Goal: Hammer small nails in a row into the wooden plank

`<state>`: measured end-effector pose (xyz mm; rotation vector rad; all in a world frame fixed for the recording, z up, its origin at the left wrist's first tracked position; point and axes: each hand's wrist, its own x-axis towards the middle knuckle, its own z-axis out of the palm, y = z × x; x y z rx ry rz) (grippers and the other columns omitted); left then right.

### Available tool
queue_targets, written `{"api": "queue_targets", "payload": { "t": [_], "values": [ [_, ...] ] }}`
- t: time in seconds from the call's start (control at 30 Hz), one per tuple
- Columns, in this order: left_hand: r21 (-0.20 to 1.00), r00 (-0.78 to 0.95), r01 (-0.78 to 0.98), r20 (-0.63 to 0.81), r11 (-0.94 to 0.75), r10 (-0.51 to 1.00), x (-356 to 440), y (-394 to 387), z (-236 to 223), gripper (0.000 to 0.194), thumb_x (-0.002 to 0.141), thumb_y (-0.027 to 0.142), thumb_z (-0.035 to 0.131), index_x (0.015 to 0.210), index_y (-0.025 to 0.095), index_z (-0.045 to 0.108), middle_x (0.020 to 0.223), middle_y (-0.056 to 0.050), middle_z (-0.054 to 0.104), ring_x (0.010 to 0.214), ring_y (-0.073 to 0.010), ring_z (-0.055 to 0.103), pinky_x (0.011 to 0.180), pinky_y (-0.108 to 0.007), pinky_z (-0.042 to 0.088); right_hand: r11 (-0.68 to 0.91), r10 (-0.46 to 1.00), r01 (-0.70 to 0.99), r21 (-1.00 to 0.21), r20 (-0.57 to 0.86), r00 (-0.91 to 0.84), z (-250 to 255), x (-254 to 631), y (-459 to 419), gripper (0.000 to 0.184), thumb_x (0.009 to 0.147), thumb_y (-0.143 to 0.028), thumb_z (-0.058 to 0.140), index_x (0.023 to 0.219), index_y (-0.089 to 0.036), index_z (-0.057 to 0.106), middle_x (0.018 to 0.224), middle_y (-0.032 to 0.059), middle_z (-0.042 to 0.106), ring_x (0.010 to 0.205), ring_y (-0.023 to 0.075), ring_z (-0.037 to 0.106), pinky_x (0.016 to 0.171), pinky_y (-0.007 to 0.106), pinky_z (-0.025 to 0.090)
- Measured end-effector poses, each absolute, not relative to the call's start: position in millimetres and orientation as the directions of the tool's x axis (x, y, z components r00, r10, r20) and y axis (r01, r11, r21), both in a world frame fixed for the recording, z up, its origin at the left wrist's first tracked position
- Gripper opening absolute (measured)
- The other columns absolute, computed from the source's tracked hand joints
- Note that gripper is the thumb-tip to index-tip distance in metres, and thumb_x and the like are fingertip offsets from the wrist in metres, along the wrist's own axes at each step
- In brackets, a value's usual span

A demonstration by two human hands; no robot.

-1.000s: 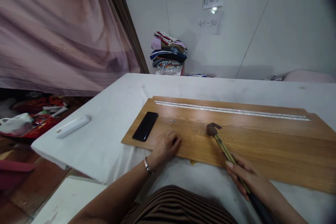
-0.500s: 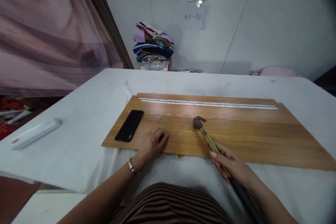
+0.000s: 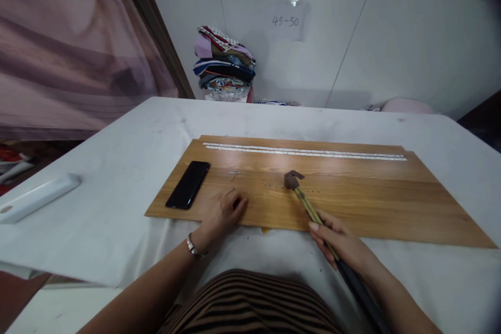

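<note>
My right hand [image 3: 336, 237] is closed around the yellow-green handle of a claw hammer [image 3: 307, 202]. The hammer's rusty brown head rests on or just over the wooden board [image 3: 376, 193], among a row of small nail heads [image 3: 278, 187] in the board. Resting on the board's near edge, my left hand [image 3: 221, 211] is loosely curled into a fist, and nothing shows in it. A little beyond that hand lies a small group of loose nails [image 3: 234, 173].
Left on the board lies a black phone [image 3: 188, 185]. Two silvery-white strips [image 3: 305, 152] run along its far side. A white elongated object [image 3: 41, 198] sits on the white-covered table [image 3: 105, 167]. Folded clothes [image 3: 225, 65] are stacked behind, near the wall.
The whole view has shifted slightly, so things appear a little farther left and higher. My hands and the hammer keep about the same place on the board.
</note>
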<state>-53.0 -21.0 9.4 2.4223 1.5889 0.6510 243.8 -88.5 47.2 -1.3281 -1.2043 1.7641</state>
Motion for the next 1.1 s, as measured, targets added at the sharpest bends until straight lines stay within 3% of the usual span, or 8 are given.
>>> {"api": "queue_targets", "payload": {
  "t": [0.37,0.9,1.1],
  "values": [
    [0.372,0.331,0.834,0.251,-0.406,0.91,-53.4,-21.3,9.2,0.023,0.094,0.03,0.049,0.074,0.02,0.054,0.076,-0.001,0.057,0.071,-0.0143,0.055,0.064,-0.027,0.036,-0.381,0.878,0.034,-0.924,-0.373,-0.301,46.5,244.9,-88.2,0.035,0.085,-0.054,0.058,0.078,-0.022,0.043,0.053,-0.0108,0.042,0.031,0.0036,0.032,0.028,0.015,0.034],
    [0.378,0.335,0.829,0.256,-0.413,0.907,-53.2,-21.5,9.7,0.025,0.095,0.032,0.048,0.073,0.02,0.054,0.076,-0.002,0.058,0.069,-0.0148,0.054,0.064,-0.028,0.038,-0.386,0.875,0.048,-0.921,-0.382,-0.297,46.2,245.8,-88.1,0.033,0.084,-0.053,0.059,0.087,-0.022,0.047,0.053,-0.0113,0.042,0.031,0.0045,0.031,0.028,0.016,0.034],
    [0.385,0.326,0.836,0.222,-0.39,0.919,-52.2,-23.3,11.3,0.023,0.094,0.03,0.048,0.075,0.02,0.054,0.08,-0.002,0.059,0.073,-0.0152,0.055,0.066,-0.028,0.04,-0.399,0.859,0.079,-0.913,-0.403,-0.317,45.9,246.4,-90.3,0.036,0.085,-0.056,0.058,0.079,-0.023,0.044,0.047,-0.0113,0.039,0.031,0.005,0.031,0.028,0.015,0.032]
  ]
}}
